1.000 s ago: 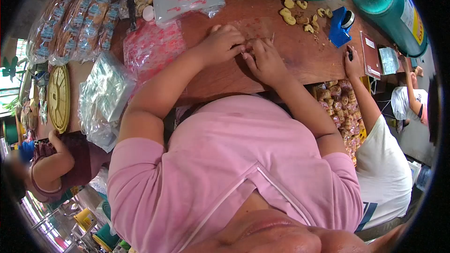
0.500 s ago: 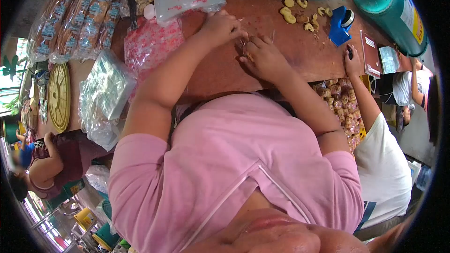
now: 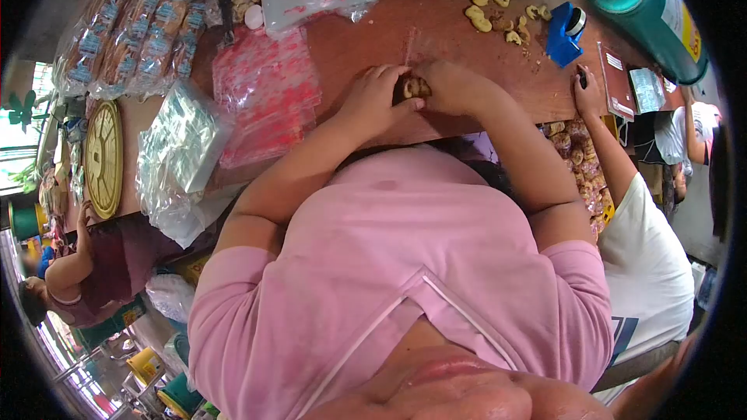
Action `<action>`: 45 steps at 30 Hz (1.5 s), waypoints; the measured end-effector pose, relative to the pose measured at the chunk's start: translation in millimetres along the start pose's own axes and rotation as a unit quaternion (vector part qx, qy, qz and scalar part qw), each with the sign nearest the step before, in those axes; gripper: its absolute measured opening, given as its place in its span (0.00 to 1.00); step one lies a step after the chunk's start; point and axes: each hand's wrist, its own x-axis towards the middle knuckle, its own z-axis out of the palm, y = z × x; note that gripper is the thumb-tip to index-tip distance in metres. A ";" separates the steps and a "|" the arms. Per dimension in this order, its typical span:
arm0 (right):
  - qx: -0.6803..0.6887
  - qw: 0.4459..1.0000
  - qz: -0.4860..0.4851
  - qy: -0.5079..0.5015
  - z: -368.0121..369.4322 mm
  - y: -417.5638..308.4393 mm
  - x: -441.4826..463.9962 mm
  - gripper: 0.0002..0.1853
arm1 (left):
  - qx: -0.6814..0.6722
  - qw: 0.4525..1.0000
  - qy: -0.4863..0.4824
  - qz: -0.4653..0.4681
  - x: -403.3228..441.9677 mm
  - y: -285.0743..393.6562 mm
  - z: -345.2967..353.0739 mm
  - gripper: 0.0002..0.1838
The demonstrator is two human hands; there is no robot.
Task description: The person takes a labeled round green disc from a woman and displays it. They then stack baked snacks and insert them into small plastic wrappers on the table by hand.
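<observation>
Curved brown-yellow snack pieces (image 3: 415,88), direction and long axis unclear, held between half-closed left hand (image 3: 379,103) and curled right hand (image 3: 454,87), reddish-brown wooden table (image 3: 354,43).

Single close-range, downward head view

Beyond the left hand (image 3: 377,103), the bare brown wooden desk (image 3: 389,35) leaves room to pass; flat red-printed clear plastic bags (image 3: 266,97) border its left. Right of the right hand (image 3: 455,87), loose yellowish slices (image 3: 480,20) and a blue plastic tape dispenser (image 3: 562,37) obstruct.
</observation>
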 end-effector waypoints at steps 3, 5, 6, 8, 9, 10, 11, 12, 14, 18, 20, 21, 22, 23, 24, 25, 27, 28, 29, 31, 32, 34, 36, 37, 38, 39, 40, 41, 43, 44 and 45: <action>0.015 0.999 0.028 0.031 -3.3 -16.8 -11.4 0.23 | -0.039 0.999 -0.029 -0.003 5.9 -4.3 -2.9 0.31; 0.005 0.997 -0.007 0.077 1.0 -14.8 -20.8 0.24 | -0.046 0.998 -0.045 0.003 7.8 -2.1 -5.1 0.29; 0.038 0.996 0.003 0.076 4.1 -9.3 -22.1 0.25 | -0.044 0.998 -0.050 0.004 7.7 0.6 -5.7 0.28; 0.105 0.991 0.021 0.076 8.0 -0.2 -22.5 0.26 | -0.018 0.998 -0.058 0.002 7.6 5.0 -3.2 0.27; 0.086 0.992 0.028 0.083 10.3 1.4 -22.2 0.27 | 0.007 0.998 -0.061 -0.003 8.7 8.7 0.3 0.27; 0.068 0.993 0.034 0.090 11.1 -1.4 -21.4 0.28 | 0.031 0.998 -0.063 -0.007 9.3 12.7 4.2 0.27; 0.049 0.993 0.040 0.096 11.9 -3.3 -21.5 0.28 | 0.036 0.999 -0.035 0.004 7.6 17.7 8.5 0.28; 0.067 0.991 0.050 0.108 13.7 -3.1 -22.0 0.30 | 0.041 0.999 -0.006 0.014 5.1 22.9 13.4 0.29; 0.103 0.984 0.067 0.132 21.3 0.4 -20.3 0.33 | 0.044 0.999 0.014 0.019 8.0 25.0 19.9 0.31; 0.149 0.966 0.058 0.204 41.4 12.1 -20.5 0.36 | 0.065 0.997 0.029 0.020 9.4 21.3 29.4 0.36; 0.140 0.968 0.043 0.204 34.7 7.6 -29.7 0.38 | 0.069 0.996 0.051 0.028 9.0 23.0 30.3 0.36; 0.170 0.968 0.027 0.182 30.4 9.2 -32.7 0.39 | 0.061 0.996 0.057 0.030 10.6 23.9 29.7 0.35; 0.199 0.967 0.011 0.160 26.4 11.9 -36.5 0.39 | 0.053 0.996 0.064 0.032 11.6 24.7 29.3 0.35; 0.228 0.964 -0.004 0.137 23.4 15.9 -39.6 0.40 | 0.059 0.996 0.059 0.032 12.9 22.7 30.8 0.32; 0.269 0.954 -0.021 0.134 27.0 25.2 -38.6 0.41 | 0.065 0.996 0.054 0.031 14.5 18.6 33.9 0.30; 0.309 0.941 -0.037 0.130 31.6 32.2 -34.9 0.42 | 0.070 0.996 0.050 0.030 15.9 17.0 35.3 0.27; 0.382 0.913 -0.058 0.128 39.8 45.5 -34.4 0.42 | 0.065 0.995 0.057 0.042 17.1 13.7 38.0 0.22; 0.415 0.898 -0.062 0.131 37.8 42.8 -36.9 0.41 | 0.062 0.995 0.062 0.049 18.3 13.4 38.0 0.20; 0.447 0.882 -0.067 0.135 34.6 40.5 -39.4 0.41 | 0.067 0.995 0.054 0.046 19.9 13.3 37.8 0.19; 0.366 0.910 -0.024 0.193 15.3 24.4 -58.2 0.36 | 0.077 0.996 0.038 0.039 19.9 13.9 36.6 0.18; 0.326 0.919 -0.002 0.220 9.5 14.8 -67.7 0.34 | 0.076 0.995 0.040 0.042 19.0 13.5 36.6 0.18; 0.161 0.961 0.021 0.222 10.4 17.5 -84.4 0.29 | 0.074 0.995 0.045 0.050 19.6 13.2 35.8 0.17; 0.042 0.972 -0.006 0.230 18.7 17.3 -94.3 0.24 | 0.074 0.996 0.024 0.040 21.5 14.2 32.5 0.16; 0.009 0.970 -0.043 0.239 30.3 17.7 -97.1 0.22 | 0.073 0.997 0.013 0.034 21.0 14.3 31.8 0.16; -0.026 0.965 -0.079 0.248 40.2 20.5 -97.8 0.20 | 0.068 0.997 0.016 0.044 21.2 13.1 32.1 0.16; -0.025 0.963 -0.069 0.261 50.1 25.8 -95.9 0.18 | 0.063 0.996 0.021 0.054 22.1 11.4 32.5 0.16; -0.025 0.960 -0.060 0.274 57.0 27.4 -92.2 0.17 | 0.058 0.996 0.026 0.064 23.0 12.0 30.9 0.16; -0.024 0.957 -0.052 0.285 61.7 30.0 -90.2 0.15 | 0.058 0.995 0.028 0.070 22.8 12.7 29.2 0.16; -0.046 0.958 -0.070 0.273 57.1 33.7 -88.3 0.12 | 0.059 0.995 0.029 0.080 20.6 14.6 24.9 0.15; -0.057 0.959 -0.077 0.268 53.3 32.2 -87.8 0.11 | 0.055 0.995 0.026 0.079 18.8 13.2 25.5 0.16; -0.065 0.958 -0.065 0.272 51.3 31.2 -87.1 0.10 | 0.050 0.995 0.023 0.081 19.4 11.5 26.1 0.16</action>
